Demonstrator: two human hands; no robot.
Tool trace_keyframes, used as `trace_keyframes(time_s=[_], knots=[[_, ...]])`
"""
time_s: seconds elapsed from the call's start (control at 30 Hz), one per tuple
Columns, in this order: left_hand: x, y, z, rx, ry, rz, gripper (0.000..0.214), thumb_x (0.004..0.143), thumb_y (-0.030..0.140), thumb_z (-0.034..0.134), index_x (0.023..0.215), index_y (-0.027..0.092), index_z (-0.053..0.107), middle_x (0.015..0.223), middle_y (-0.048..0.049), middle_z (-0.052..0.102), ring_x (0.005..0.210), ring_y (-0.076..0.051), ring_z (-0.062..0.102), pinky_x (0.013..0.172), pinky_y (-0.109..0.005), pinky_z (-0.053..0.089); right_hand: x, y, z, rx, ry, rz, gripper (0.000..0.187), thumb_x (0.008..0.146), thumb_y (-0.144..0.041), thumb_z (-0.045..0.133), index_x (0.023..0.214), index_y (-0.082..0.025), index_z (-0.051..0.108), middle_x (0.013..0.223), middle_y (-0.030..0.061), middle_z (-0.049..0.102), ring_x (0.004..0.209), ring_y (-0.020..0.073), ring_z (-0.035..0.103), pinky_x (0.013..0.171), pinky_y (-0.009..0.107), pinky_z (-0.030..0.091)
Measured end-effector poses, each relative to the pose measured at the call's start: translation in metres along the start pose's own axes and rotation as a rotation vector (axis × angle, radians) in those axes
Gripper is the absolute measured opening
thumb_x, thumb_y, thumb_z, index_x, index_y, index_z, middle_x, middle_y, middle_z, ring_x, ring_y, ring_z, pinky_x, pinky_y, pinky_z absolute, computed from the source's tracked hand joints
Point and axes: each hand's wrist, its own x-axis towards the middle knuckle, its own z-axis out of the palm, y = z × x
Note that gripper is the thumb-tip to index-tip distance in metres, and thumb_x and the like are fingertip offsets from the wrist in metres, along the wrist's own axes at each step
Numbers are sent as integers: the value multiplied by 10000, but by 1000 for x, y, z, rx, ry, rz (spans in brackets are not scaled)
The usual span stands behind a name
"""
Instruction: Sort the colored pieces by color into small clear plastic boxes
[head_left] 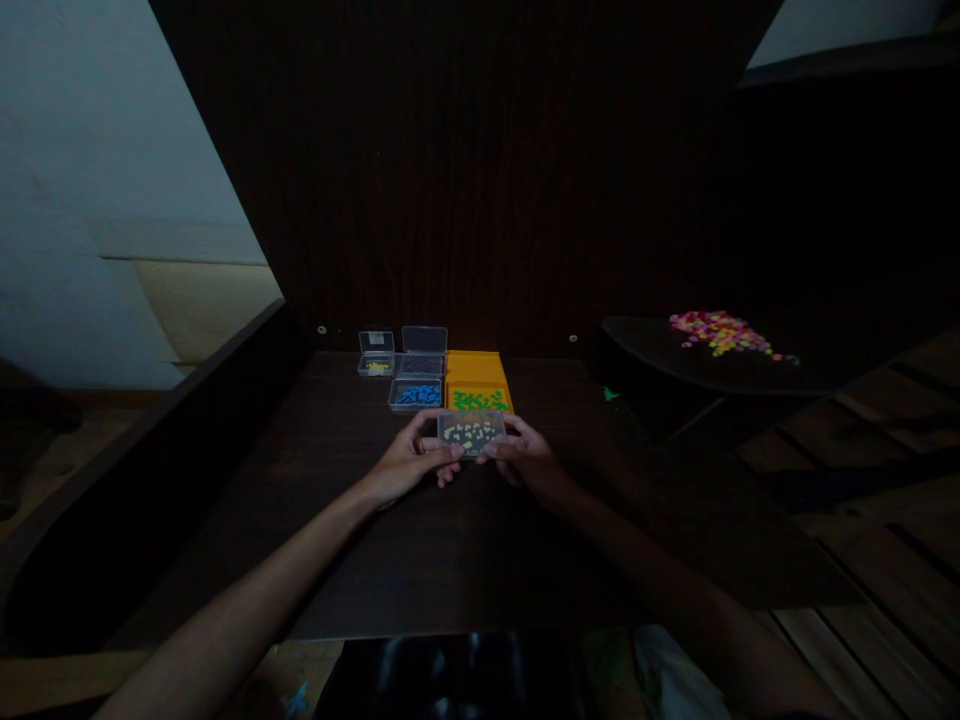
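Between both hands is a clear plastic box [472, 434] with small pale yellow pieces inside; its lid looks closed. My left hand [420, 455] grips the box's left end, thumb along the near edge. On the right end my right hand [529, 455] holds it the same way. Just beyond the box lies an open yellow case [474, 368] with small green pieces [480, 400] in its near half. Left of that, an open clear box [393, 402] contains blue pieces [420, 395].
A small open clear box [376, 362] with yellow bits stands at the back left, beside another clear box [424, 342] with its lid raised. Pink, orange and yellow pieces [724, 333] are heaped on a dark side shelf [645, 345]. A green scrap [610, 394] lies at the right.
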Motion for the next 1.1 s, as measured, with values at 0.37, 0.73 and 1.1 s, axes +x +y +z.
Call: trace_keyframes(time_s=[0.37, 0.73, 1.1], knots=[[2, -2, -1, 4, -7, 3, 694, 694, 320, 813, 1230, 188, 393, 638, 16, 679, 512, -115, 622, 481, -201, 493, 1, 2, 0, 6, -4, -12, 636, 613, -368, 721, 1148, -177, 435, 631, -32, 686, 329, 50, 368, 331, 180, 225], [3, 1, -8, 172, 32, 85, 673, 650, 331, 826, 1183, 180, 442, 790, 10, 636, 637, -110, 624, 601, -248, 520, 1, 2, -1, 3, -37, -32, 652, 602, -389, 752, 1136, -194, 432, 650, -35, 680, 342, 47, 372, 336, 182, 225], [-2, 3, -11, 647, 59, 422, 724, 663, 350, 811, 1286, 202, 474, 1314, -124, 551, 1214, -279, 547, 1005, -459, 475, 1, 4, -1, -16, -68, -13, 714, 630, -393, 743, 1219, -198, 389, 687, -38, 675, 348, 53, 399, 346, 190, 254]])
